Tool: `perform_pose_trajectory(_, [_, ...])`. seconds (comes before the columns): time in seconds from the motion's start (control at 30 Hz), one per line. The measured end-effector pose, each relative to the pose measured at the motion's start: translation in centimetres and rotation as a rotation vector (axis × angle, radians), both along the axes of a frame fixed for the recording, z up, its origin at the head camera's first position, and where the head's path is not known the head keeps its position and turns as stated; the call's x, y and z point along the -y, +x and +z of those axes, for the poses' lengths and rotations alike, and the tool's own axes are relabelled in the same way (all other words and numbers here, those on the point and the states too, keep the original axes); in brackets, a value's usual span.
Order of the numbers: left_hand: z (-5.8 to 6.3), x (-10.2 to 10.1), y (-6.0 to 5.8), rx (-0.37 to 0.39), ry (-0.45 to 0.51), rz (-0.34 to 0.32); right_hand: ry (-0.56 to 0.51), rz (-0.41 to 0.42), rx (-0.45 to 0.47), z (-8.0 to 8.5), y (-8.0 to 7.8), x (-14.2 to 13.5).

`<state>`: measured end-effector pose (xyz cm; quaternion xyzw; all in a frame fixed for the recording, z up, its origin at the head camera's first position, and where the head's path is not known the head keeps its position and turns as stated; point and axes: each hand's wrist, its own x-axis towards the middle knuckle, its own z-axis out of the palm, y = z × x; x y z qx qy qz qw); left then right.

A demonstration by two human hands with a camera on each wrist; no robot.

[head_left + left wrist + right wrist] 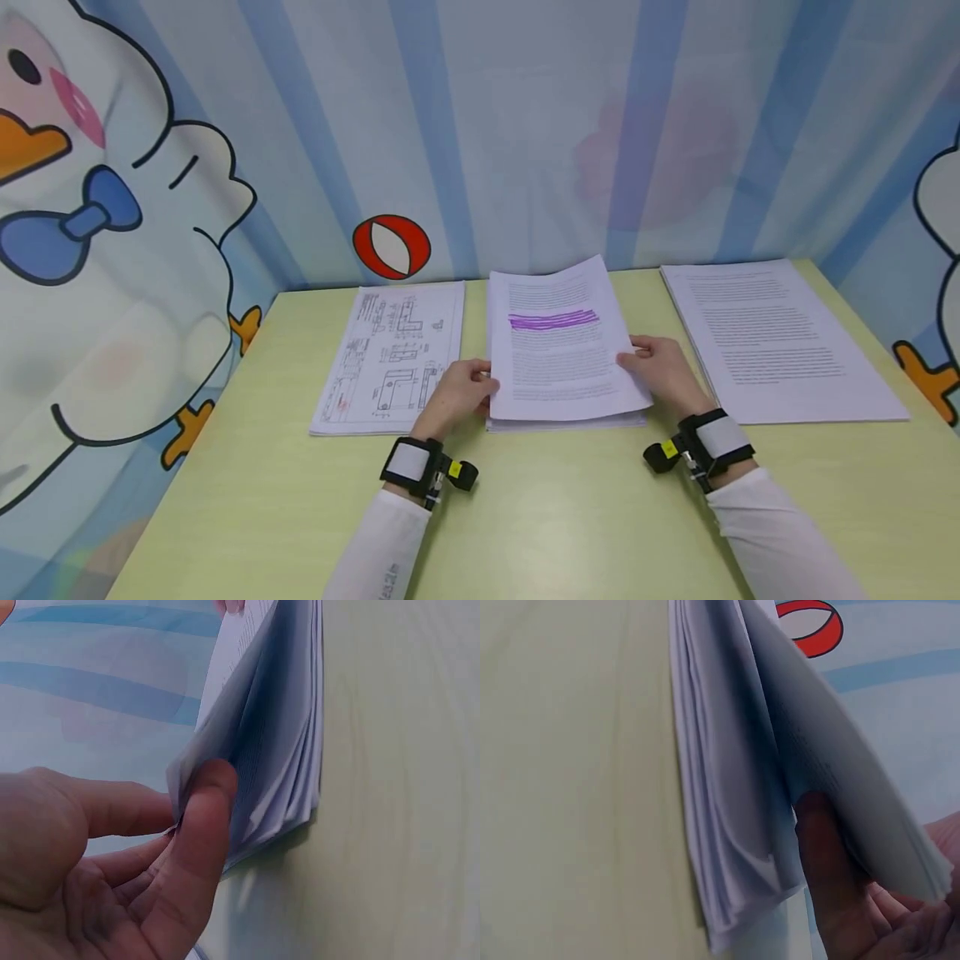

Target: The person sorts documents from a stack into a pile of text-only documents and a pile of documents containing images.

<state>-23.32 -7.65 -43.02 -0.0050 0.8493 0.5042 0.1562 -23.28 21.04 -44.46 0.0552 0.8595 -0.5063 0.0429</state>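
In the head view, a lifted sheaf of printed paper with purple highlighter strokes across its upper part is held between both hands. My left hand pinches its left edge; the left wrist view shows the thumb and fingers on either side of the paper. On the right edge, my right hand grips the sheets, which bend upward at that side. In the right wrist view several page edges fan out above the fingers. Beneath lies the rest of the stack, its lower sheets slightly spread.
To the left lies a stack of technical drawings, close to the left hand. A thicker printed stack sits on the right. All are on a pale yellow table, with a cartoon-printed curtain behind it.
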Motion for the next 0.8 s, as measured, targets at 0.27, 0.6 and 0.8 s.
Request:
perform_pose_trajectory(0.27, [-0.2,0.5,0.1,-0.009,-0.056,-0.011,0.112,0.009,-0.071,-0.6,0.0,-0.2])
perform_pose_trajectory(0.6, [-0.1,0.9,0.1,-0.046,-0.159,-0.017,0.132,0.003,-0.091,-0.3,0.1,-0.6])
perform_pose_trajectory(0.8, [0.1,1.2,0.2,-0.076,-0.186,0.008,0.146,0.004,-0.116,0.3,0.4,-1.3])
